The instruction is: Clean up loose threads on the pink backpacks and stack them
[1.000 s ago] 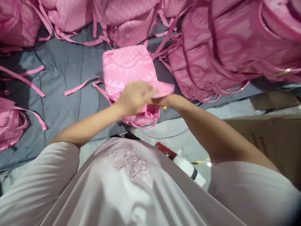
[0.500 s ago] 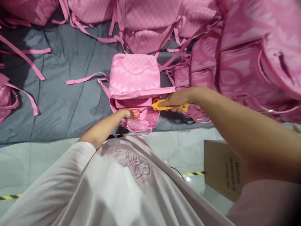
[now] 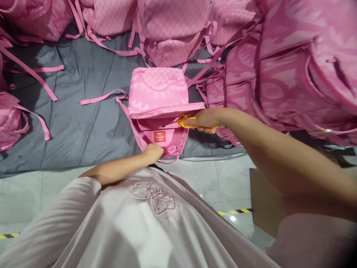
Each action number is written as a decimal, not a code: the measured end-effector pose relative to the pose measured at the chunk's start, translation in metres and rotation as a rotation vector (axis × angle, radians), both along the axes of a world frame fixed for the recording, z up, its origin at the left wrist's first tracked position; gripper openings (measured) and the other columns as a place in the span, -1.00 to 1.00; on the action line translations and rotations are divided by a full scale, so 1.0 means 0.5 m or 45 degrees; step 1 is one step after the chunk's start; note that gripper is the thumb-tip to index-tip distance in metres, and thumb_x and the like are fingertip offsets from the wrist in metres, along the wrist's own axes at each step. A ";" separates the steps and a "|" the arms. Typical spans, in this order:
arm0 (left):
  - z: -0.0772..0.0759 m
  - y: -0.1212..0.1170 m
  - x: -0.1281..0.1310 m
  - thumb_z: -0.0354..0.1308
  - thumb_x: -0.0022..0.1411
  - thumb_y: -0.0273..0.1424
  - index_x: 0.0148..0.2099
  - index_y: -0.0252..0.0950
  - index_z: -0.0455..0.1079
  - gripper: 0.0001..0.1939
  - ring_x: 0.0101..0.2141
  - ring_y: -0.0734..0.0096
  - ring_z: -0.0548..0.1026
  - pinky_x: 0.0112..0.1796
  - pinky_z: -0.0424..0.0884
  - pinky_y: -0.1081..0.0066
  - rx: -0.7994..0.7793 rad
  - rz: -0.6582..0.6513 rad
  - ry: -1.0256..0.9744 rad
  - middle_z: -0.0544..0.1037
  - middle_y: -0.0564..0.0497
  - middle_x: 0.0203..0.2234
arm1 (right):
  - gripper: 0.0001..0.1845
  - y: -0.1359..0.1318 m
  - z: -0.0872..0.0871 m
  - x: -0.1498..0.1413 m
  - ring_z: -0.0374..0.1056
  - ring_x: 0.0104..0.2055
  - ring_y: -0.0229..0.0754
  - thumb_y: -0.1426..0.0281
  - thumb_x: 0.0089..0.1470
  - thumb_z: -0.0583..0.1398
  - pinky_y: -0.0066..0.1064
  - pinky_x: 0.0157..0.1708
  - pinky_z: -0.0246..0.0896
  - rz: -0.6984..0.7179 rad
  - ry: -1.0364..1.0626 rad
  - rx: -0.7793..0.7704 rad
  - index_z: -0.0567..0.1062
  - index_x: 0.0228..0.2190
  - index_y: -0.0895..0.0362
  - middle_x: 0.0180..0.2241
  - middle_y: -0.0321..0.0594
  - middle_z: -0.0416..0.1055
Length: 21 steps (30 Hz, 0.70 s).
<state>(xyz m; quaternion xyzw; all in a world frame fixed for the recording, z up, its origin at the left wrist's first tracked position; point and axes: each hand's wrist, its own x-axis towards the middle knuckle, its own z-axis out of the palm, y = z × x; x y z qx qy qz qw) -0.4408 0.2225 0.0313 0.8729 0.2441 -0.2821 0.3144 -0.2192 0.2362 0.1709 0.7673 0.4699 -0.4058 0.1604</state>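
Observation:
An unzipped pink backpack [image 3: 158, 89] lies on its back on the dark cloth, its mouth facing me. A red label [image 3: 159, 136] shows on the pink lining inside. My left hand [image 3: 153, 152] is closed on the near rim of the mouth, its fingertips partly hidden. At the right of the opening, my right hand [image 3: 208, 120] grips a yellow-orange tool [image 3: 184, 121] with a long thin dark shaft pointing left into the bag. The tool's exact kind is unclear. The lifted front edge of the bag rests just above that hand.
More pink backpacks [image 3: 173, 22] line the back, and a large one [image 3: 295, 74] stands at the right. Loose straps [image 3: 97, 100] lie across the dark cloth [image 3: 83, 134]. A cardboard box [image 3: 263, 201] sits on the tiled floor by yellow-black tape [image 3: 237, 211].
My left hand has moved from beside the red label down to the near rim, uncovering the label. The tool's tip has drawn up and away from the label.

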 end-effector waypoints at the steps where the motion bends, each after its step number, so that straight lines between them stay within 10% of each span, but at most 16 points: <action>1: 0.004 -0.004 -0.011 0.31 0.10 -0.48 -0.09 -0.47 0.56 -0.70 -0.03 -0.14 0.56 0.01 0.43 0.10 0.005 0.005 -0.023 0.61 -0.39 -0.17 | -0.45 -0.002 0.003 -0.003 0.17 -0.66 -0.38 0.04 0.26 0.14 -0.46 -0.53 0.16 -0.003 0.025 -0.108 0.40 -0.55 0.22 -0.64 -0.28 0.28; 7: -0.001 0.014 -0.092 -0.01 0.30 -0.50 0.10 -0.29 0.49 -0.60 -0.01 0.25 0.56 0.03 0.43 0.34 0.007 0.175 -0.353 0.61 -0.14 -0.03 | -0.58 -0.073 -0.007 -0.019 0.10 -0.73 -0.34 0.10 0.30 0.08 -0.45 -0.61 0.10 -0.148 0.253 -0.236 0.37 -0.44 0.17 -0.70 -0.39 0.19; 11: -0.051 0.052 -0.231 -0.02 0.26 -0.33 -0.09 -0.24 0.57 -0.65 -0.09 0.13 0.59 0.00 0.49 0.19 -0.221 1.032 -0.690 0.66 -0.05 -0.19 | -0.46 -0.224 -0.053 0.027 0.23 -0.66 -0.29 -0.05 0.16 0.11 -0.46 -0.57 0.13 -0.315 0.388 -0.236 0.35 -0.55 0.16 -0.70 -0.28 0.28; 14: -0.096 0.109 -0.294 -0.02 0.30 -0.11 0.09 -0.16 0.45 -0.56 0.02 0.13 0.56 -0.02 0.51 0.17 -0.285 1.562 -0.668 0.62 -0.06 -0.07 | -0.39 -0.374 -0.111 0.077 0.35 -0.56 -0.21 -0.16 -0.10 0.21 -0.39 -0.48 0.28 -0.774 0.754 -0.047 0.40 -0.35 0.15 -0.59 -0.29 0.36; 17: -0.101 0.159 -0.267 0.00 0.26 0.11 0.39 -0.14 0.06 -0.22 0.24 0.06 0.35 0.02 0.49 0.13 -0.375 1.717 -0.530 0.34 -0.21 0.26 | -0.30 -0.453 -0.193 0.089 0.38 -0.52 -0.18 -0.17 -0.23 0.25 -0.31 -0.41 0.35 -1.217 0.881 0.241 0.35 -0.22 0.09 -0.53 -0.33 0.34; 21: -0.093 0.187 -0.166 0.16 0.15 0.14 0.45 -0.11 -0.14 -0.01 0.27 0.14 0.31 0.11 0.44 0.26 -0.634 1.549 -0.731 0.21 -0.16 0.35 | -0.52 -0.361 -0.302 0.027 0.45 -0.35 -0.17 -0.11 -0.03 0.10 -0.33 -0.28 0.38 -1.372 0.767 0.472 0.21 -0.32 0.02 -0.42 -0.26 0.36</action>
